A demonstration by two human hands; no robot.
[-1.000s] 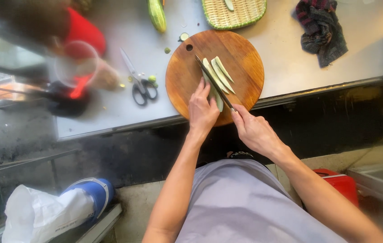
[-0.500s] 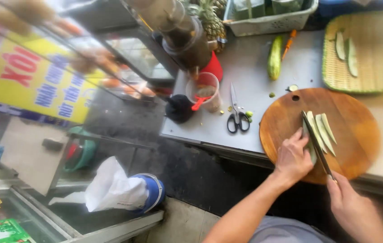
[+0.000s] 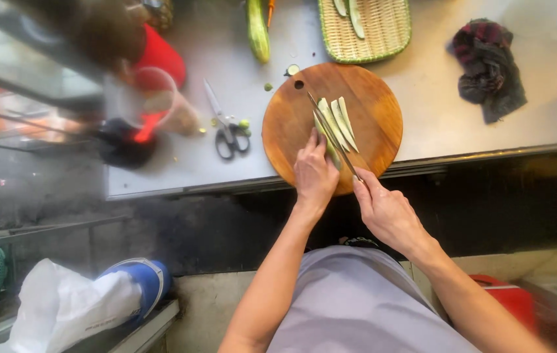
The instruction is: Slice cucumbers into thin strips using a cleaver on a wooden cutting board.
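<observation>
Pale green cucumber strips lie lengthwise near the middle of a round wooden board on a steel counter. The left hand rests on the board's near part, fingers curled down onto the strip nearest it, pinning it. The right hand hangs just off the near rim, closed around the handle of a knife whose thin blade runs up along that strip towards a small hole in the board.

Just beyond the board sits a woven tray with a few more strips in it. A whole cucumber lies to the tray's left. Black-handled scissors lie left of the board, and small green offcuts are scattered near them. A dark crumpled cloth sits well to the right. At the counter's left end stand a blurred clear jug and a red object.
</observation>
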